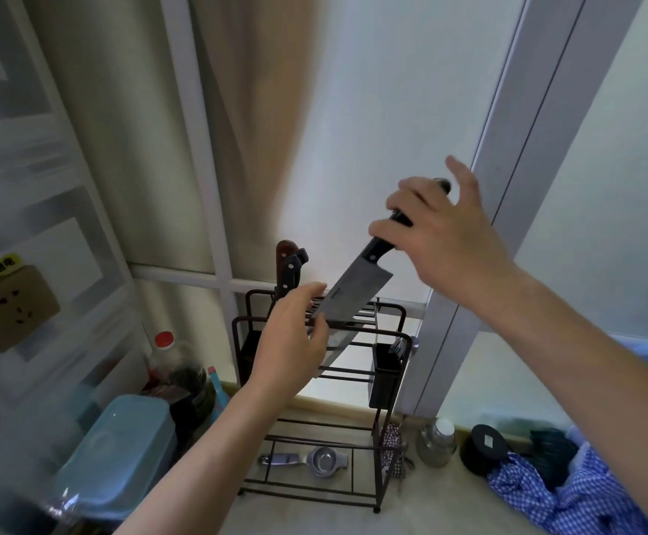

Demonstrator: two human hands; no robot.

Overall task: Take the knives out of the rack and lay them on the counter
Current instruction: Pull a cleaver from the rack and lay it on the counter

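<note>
- The right hand (446, 241) grips the black handle of a cleaver (355, 291), its blade angled down over the dark metal knife rack (388, 384).
- The left hand (289, 341), fingers loosely curled, touches the blade's lower edge.
- Two more knife handles (289, 270) stand in the rack's back-left slots.
- A metal strainer (324, 460) lies on the worktop (307, 519) under the rack.

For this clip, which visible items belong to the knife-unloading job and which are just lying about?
Job: cleaver, held by the right hand at its handle; left hand by the blade; knife rack; two knives still in the rack.

Lying about: blue tub, red-capped bottle, metal squeezer, steel jar, checked cloth.
</note>
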